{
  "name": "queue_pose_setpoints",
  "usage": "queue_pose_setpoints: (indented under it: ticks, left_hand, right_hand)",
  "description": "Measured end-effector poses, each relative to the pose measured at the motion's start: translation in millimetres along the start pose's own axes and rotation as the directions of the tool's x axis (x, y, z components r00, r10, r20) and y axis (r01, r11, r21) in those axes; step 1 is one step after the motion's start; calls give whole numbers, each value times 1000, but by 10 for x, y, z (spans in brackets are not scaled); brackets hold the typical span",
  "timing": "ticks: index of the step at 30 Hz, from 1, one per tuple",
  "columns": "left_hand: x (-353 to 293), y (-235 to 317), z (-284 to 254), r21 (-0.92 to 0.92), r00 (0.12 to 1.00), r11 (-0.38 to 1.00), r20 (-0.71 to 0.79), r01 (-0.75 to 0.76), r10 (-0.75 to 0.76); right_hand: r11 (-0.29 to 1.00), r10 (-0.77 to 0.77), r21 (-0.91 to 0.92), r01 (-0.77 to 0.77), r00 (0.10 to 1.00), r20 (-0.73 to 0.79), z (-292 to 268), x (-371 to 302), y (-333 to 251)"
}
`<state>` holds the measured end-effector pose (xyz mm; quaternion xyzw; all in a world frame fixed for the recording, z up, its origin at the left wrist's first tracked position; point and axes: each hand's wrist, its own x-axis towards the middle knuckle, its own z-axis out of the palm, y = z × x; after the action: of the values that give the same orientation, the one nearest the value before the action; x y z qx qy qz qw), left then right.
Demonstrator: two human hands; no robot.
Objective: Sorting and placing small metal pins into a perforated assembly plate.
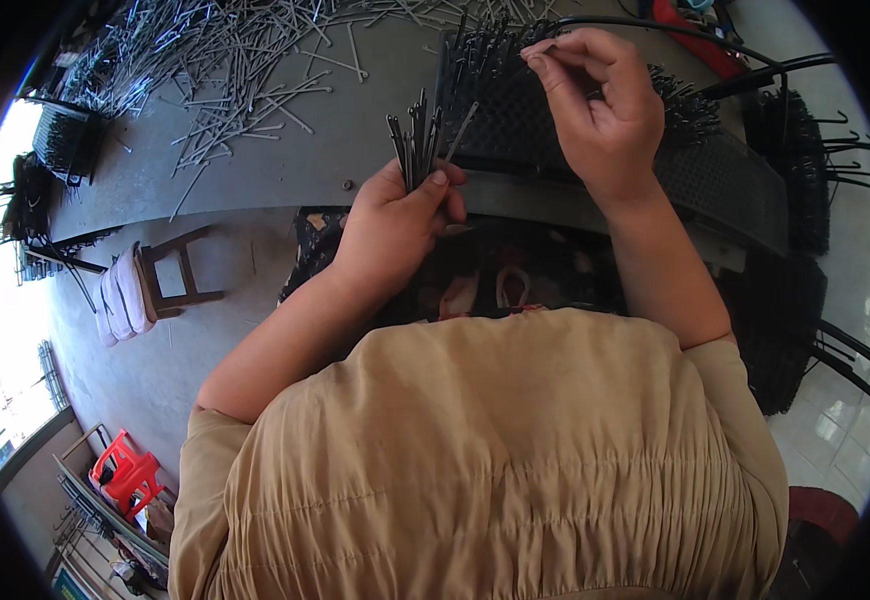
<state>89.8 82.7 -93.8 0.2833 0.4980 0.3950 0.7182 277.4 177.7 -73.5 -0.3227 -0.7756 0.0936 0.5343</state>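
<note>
My left hand is closed round a bundle of thin dark metal rods with small knobbed ends, held upright over the table's near edge. One paler rod in it leans to the right, apart from the rest. My right hand is raised over a black perforated rack, thumb and forefinger pinched together with the other fingers curled. Something small and dark shows at the pinch, but I cannot make out what it is. Many dark rods stand upright in the rack behind my hands.
Loose grey rods lie in a wide heap across the back left of the grey table. Black racks with hooks stand at the right. A wooden chair with a pale cushion and a red plastic stool are at the left.
</note>
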Motion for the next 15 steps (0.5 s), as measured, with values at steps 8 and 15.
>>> queue_pose_setpoints:
  ticks: [8,15]
  left_hand:
    - [7,2,2,117,999,993,-35,-27,31]
    - [12,-2,20,106,999,994,-48,-11,16]
  right_hand:
    - [999,16,-50,-15,1000,9,58,-45,57]
    - [995,37,-90,-36,999,6,57,29,10]
